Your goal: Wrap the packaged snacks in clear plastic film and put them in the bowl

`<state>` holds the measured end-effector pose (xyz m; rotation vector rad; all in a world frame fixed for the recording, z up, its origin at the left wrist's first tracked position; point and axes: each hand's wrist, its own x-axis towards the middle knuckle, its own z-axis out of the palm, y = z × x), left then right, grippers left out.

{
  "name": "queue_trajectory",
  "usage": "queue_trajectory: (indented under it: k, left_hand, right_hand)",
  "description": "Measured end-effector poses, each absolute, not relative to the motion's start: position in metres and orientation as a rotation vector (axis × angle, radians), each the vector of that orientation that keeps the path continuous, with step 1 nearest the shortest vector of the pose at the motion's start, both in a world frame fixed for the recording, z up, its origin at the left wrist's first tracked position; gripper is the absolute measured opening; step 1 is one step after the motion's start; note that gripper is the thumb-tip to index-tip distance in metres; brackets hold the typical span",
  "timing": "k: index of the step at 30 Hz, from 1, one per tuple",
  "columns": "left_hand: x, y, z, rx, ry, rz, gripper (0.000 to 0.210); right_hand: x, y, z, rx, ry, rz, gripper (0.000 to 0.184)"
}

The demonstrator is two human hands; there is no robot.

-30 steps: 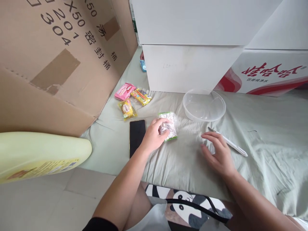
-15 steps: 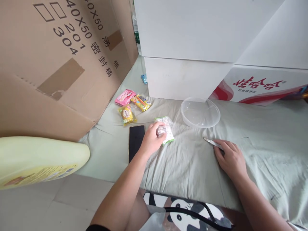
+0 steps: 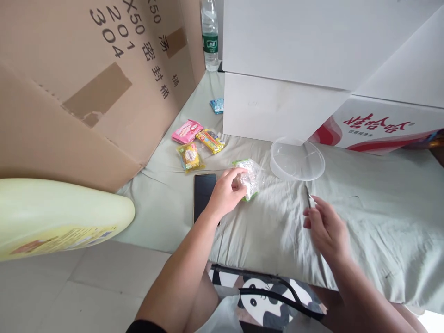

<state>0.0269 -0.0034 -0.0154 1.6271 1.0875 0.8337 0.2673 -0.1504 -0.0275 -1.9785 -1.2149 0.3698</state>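
Observation:
My left hand (image 3: 225, 193) grips a small snack packet (image 3: 250, 178) in clear and green wrapping, holding it on the pale green sheet (image 3: 374, 231). My right hand (image 3: 324, 229) is closed around a thin white-handled blade tool (image 3: 308, 197), whose metal tip sticks up out of the fingers, lifted off the sheet. The tool's handle is hidden in the hand. A black phone (image 3: 204, 193) lies face up just left of my left hand. A clear round plastic container (image 3: 297, 159) stands empty behind the packet.
Three snack packets, pink (image 3: 187, 131), yellow-red (image 3: 210, 140) and yellow (image 3: 190, 157), lie by a large cardboard box (image 3: 86, 88). White boxes (image 3: 287, 69) and a red-printed carton (image 3: 378, 129) close the back. A water bottle (image 3: 210, 37) and a blue packet (image 3: 217, 105) sit farther back. A pale yellow object (image 3: 58, 217) juts in at left.
My right hand moved right to the white tool lying on the sheet, closed on it and lifted it with the tip up. My left hand stayed on the packet.

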Motion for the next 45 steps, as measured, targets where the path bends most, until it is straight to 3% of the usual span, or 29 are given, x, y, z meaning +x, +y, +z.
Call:
queue_trajectory:
  k: [4, 8, 17, 31, 35, 37, 41, 43, 45]
  left_hand:
    - [0.037, -0.005, -0.015, 1.674, 1.017, 0.814, 0.031]
    - [0.043, -0.006, -0.015, 1.740, 0.971, 0.823, 0.027]
    - [0.045, -0.009, -0.013, 1.882, 0.941, 0.826, 0.025]
    - [0.043, 0.002, -0.021, 1.566, 1.178, 0.988, 0.020]
    - [0.045, 0.003, -0.027, 1.356, 1.182, 1.020, 0.027]
    - [0.049, 0.000, -0.030, 1.291, 1.159, 1.027, 0.045]
    - [0.060, -0.014, -0.034, 1.333, 1.155, 0.949, 0.086]
    - [0.066, -0.022, -0.034, 1.423, 1.139, 0.854, 0.082]
    - [0.070, -0.029, -0.031, 1.537, 1.093, 0.723, 0.062]
  right_hand:
    - [0.232, -0.122, -0.006, -1.741, -1.064, 0.821, 0.039]
    - [0.218, -0.098, 0.004, -1.605, -0.999, 1.007, 0.044]
    - [0.212, -0.085, -0.005, -1.731, -1.117, 0.998, 0.032]
    - [0.223, -0.126, -0.013, -1.902, -1.447, 1.013, 0.025]
    - [0.245, -0.147, -0.016, -1.998, -1.454, 0.826, 0.037]
    - [0.261, -0.155, -0.020, -2.098, -1.441, 0.613, 0.043]
    - [0.289, -0.165, -0.029, -2.174, -1.496, 0.288, 0.035]
    - [0.298, -0.168, -0.033, -2.148, -1.546, 0.198, 0.031]
    - [0.307, -0.170, -0.037, -2.135, -1.586, 0.124, 0.028]
